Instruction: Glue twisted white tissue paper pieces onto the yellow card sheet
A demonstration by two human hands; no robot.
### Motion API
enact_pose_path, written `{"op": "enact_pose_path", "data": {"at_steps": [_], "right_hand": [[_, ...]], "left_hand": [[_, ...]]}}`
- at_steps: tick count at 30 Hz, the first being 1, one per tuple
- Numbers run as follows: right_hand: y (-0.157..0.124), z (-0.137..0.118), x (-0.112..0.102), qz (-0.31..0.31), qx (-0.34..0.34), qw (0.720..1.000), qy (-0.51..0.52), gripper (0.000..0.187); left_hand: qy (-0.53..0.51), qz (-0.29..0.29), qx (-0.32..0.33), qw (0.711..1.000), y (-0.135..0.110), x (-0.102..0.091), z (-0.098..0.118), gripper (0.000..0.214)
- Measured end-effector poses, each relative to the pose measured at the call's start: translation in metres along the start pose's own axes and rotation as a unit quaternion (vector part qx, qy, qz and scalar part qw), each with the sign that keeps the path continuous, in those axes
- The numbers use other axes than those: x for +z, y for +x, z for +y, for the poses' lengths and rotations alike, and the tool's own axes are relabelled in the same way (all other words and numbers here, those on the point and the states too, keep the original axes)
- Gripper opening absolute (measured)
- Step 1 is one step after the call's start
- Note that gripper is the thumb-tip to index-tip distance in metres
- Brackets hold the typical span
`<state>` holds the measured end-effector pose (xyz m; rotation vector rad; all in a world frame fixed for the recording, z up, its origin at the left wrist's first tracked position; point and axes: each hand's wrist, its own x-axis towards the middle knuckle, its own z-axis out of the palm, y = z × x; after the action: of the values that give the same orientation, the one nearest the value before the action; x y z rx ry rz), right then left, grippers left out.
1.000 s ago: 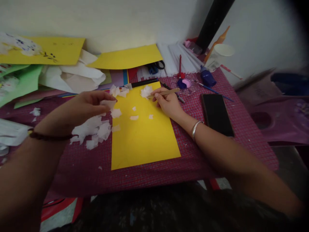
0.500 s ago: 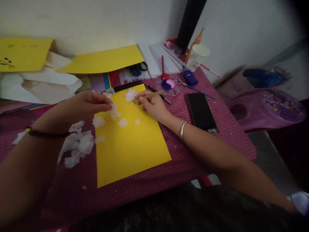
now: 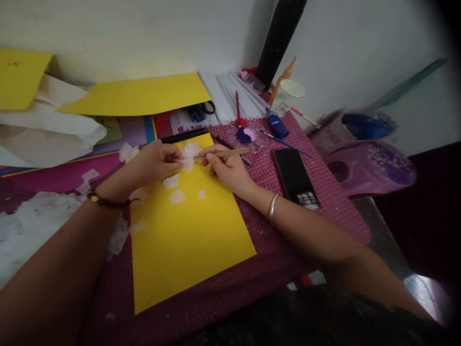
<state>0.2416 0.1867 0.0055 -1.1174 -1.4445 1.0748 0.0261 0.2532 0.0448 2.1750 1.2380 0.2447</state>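
Observation:
A yellow sheet of paper (image 3: 194, 235) lies on the checked tablecloth in front of me. My left hand (image 3: 153, 166) pinches a small piece of white tissue paper (image 3: 187, 164) over the upper part of the sheet. A flat wooden stick (image 3: 230, 153) is gripped in my right hand (image 3: 226, 168), its tip close to that piece. Behind the fingertips, a clump of white tissue (image 3: 191, 148) sits near the sheet's top edge. Several loose scraps, one of them a pale tissue scrap (image 3: 177, 196), rest lower on the yellow.
A heap of white tissue pieces (image 3: 39, 221) lies left, partly under my left forearm. To the right are a phone (image 3: 295, 175), a paint palette (image 3: 248, 136), a blue bottle (image 3: 276, 125) and a white cup (image 3: 291, 91). Yellow card (image 3: 140, 93) and scissors (image 3: 207, 108) lie behind.
My left hand has moved right with the tissue piece, bringing it to the stick's tip beside the clump. The right hand stays near the same spot. The view has shifted slightly.

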Motion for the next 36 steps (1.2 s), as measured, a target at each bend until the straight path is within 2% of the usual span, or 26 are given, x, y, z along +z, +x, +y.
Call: {"op": "enact_pose_path", "data": {"at_steps": [4, 6, 9, 14, 17, 20, 24, 27, 29, 31, 33, 36], "right_hand": [[-0.006, -0.004, 0.0, 0.03, -0.027, 0.999, 0.016, 0.036], [-0.009, -0.004, 0.0, 0.02, -0.051, 0.998, 0.022, 0.038], [-0.011, -0.001, -0.001, -0.019, -0.068, 0.997, 0.004, 0.033], [-0.01, 0.004, -0.002, -0.056, -0.042, 0.994, -0.082, 0.026], [-0.009, 0.004, -0.003, -0.065, -0.078, 0.988, -0.116, 0.025], [-0.01, 0.002, -0.005, -0.079, -0.138, 0.97, -0.182, 0.023], [-0.014, -0.009, -0.004, -0.142, -0.155, 0.926, -0.312, 0.029], [-0.018, -0.018, -0.001, -0.173, -0.156, 0.882, -0.409, 0.031], [-0.019, -0.022, 0.001, -0.188, -0.161, 0.854, -0.458, 0.03], [-0.019, -0.024, 0.003, -0.195, -0.168, 0.837, -0.482, 0.029], [-0.019, -0.021, 0.003, -0.19, -0.17, 0.842, -0.475, 0.029], [-0.018, -0.013, 0.0, -0.141, -0.167, 0.894, -0.391, 0.029]], "left_hand": [[-0.027, 0.026, -0.008, 0.999, 0.0, 0.006, -0.002, 0.027], [-0.029, 0.038, -0.014, 0.999, 0.002, 0.01, -0.004, 0.027], [-0.039, 0.055, -0.022, 0.997, 0.004, 0.015, -0.005, 0.027], [-0.052, 0.092, -0.044, 0.993, 0.003, 0.02, 0.0, 0.026], [-0.059, 0.099, -0.044, 0.992, 0.003, 0.021, 0.005, 0.025], [-0.063, 0.101, -0.048, 0.992, 0.003, 0.021, 0.005, 0.025], [-0.145, 0.112, -0.039, 0.982, 0.005, 0.018, -0.005, 0.031], [-0.196, 0.072, -0.065, 0.976, 0.002, 0.007, -0.013, 0.029], [-0.173, 0.0, -0.081, 0.982, -0.002, -0.004, -0.015, 0.028], [-0.112, -0.082, -0.075, 0.988, -0.007, -0.014, -0.013, 0.028], [-0.039, -0.134, -0.057, 0.989, -0.009, -0.017, -0.009, 0.026], [0.039, -0.13, -0.03, 0.99, -0.01, -0.013, -0.002, 0.013]]}}
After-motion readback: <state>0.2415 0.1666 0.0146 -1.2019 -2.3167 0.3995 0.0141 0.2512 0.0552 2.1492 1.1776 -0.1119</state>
